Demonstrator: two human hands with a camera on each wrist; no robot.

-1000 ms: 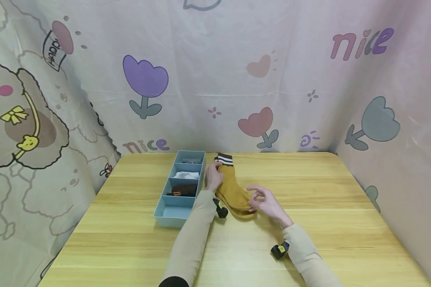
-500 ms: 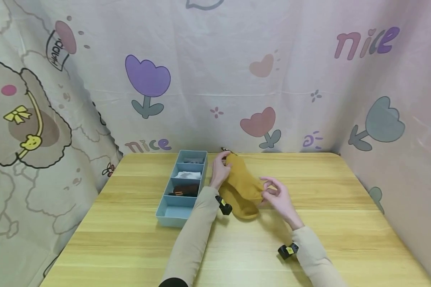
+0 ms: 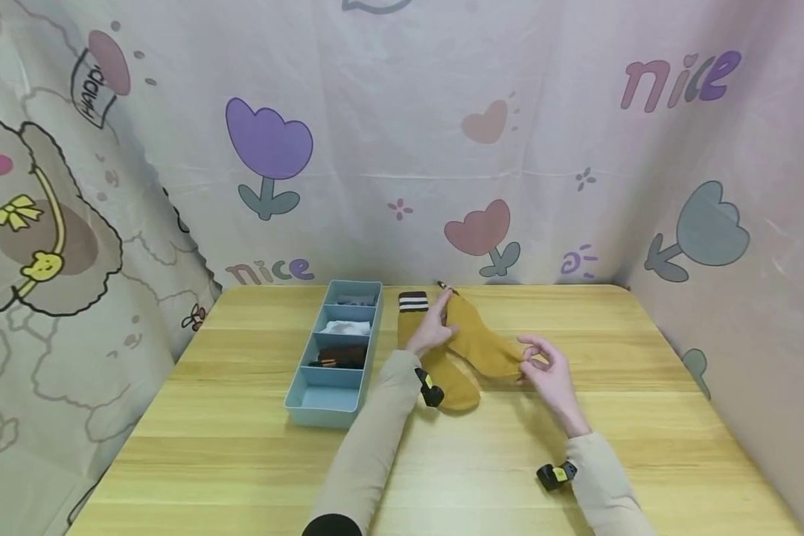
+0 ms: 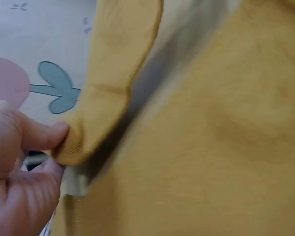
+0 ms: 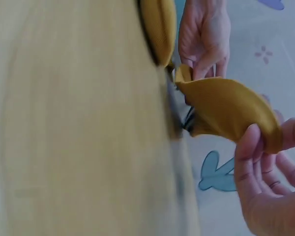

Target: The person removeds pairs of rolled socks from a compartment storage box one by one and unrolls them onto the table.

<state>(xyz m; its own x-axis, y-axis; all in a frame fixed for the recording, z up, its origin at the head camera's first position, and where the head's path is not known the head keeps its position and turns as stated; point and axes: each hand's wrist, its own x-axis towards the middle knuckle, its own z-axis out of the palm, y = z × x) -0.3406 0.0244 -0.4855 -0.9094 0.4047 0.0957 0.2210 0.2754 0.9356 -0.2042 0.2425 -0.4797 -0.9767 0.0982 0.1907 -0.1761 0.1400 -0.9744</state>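
Between both hands a mustard-yellow sock is held up off the table. My left hand pinches it near the cuff between thumb and finger, as the left wrist view also shows on the sock. At the toe end, my right hand pinches the same sock with its fingertips. A second mustard sock lies flat on the table, its dark cuff with white stripes towards the back; the left hand and forearm cover part of it.
Left of the socks stands a blue-grey organizer box with several compartments. The far ones hold folded grey cloth, white cloth and a dark brown item. A printed curtain hangs behind the wooden table.
One sock has been lifted off the other and carried to the right by both hands. The lower sock, with its striped cuff, is now uncovered on the table.
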